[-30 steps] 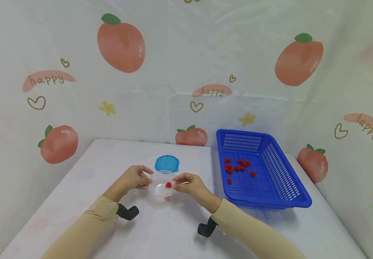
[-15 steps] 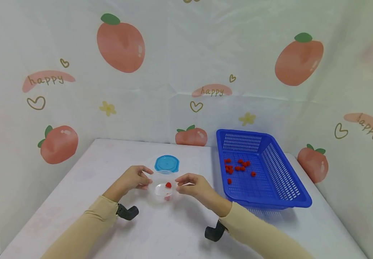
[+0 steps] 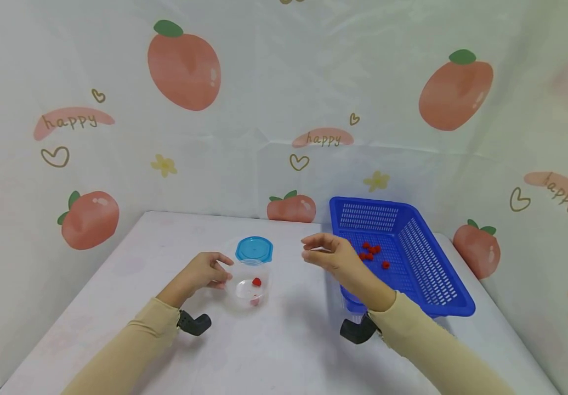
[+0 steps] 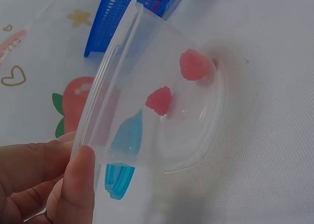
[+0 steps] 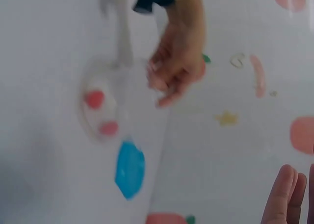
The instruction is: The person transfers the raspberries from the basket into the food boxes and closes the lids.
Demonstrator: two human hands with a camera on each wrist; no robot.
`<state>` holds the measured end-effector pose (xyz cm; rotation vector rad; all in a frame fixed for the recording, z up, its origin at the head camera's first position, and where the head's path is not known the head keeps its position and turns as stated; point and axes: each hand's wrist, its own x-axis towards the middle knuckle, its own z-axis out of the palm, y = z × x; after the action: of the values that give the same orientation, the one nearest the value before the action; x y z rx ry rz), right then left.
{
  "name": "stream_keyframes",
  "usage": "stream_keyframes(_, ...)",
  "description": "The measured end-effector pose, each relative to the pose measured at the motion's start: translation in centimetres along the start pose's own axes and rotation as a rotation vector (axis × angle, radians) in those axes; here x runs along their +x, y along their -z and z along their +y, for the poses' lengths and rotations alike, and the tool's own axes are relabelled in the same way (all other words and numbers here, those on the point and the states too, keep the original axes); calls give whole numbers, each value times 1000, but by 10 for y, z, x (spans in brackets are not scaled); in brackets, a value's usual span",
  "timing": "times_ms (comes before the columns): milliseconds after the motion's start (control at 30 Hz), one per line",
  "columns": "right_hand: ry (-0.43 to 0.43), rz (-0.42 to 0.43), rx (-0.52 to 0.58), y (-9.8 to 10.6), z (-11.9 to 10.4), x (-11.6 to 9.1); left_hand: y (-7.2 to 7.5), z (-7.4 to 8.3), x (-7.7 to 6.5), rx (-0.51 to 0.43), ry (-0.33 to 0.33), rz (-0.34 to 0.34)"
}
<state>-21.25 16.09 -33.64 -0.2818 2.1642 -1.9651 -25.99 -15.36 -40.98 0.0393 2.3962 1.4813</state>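
Observation:
My left hand pinches the rim of a clear round plastic tub between thumb and fingers. The tub stands on the table, and two red raspberries lie in its bottom. Over the left side of a blue mesh basket hangs my right hand, fingers extended and the thumb apart, holding nothing. Several raspberries show on the basket floor; others are hidden behind the right hand. The right wrist view is blurred.
A translucent blue lid lies flat on the white table, just behind the tub. The basket occupies the table's right side. Behind it all hangs a white cloth printed with fruit.
My right hand has left the tub's right side and moved right and up to the basket's left edge. The left hand and the tub have stayed in place.

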Motion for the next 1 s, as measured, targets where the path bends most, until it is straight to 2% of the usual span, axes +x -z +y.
stream_keyframes(167, 26, 38, 25, 37, -13, 4, 0, 0, 0, 3, -4, -10)
stream_keyframes(400, 22, 122, 34, 85, -10, 15, 0, 0, 1, 4, 5, -1)
stream_keyframes(467, 12, 151, -11, 95, -7, 18, 0, 0, 1, 11, 3, -1)
stream_keyframes(633, -19, 166, -213, 112, 7, 25, -1, 0, 1, 14, 6, 1)
stream_keyframes(833, -64, 124, -309, 124, 27, 39, 1, 0, 1, 11, 5, 1)
stream_keyframes(1000, -126, 49, -392, 130, 41, 45, 0, 2, 0, 23, 10, 7)
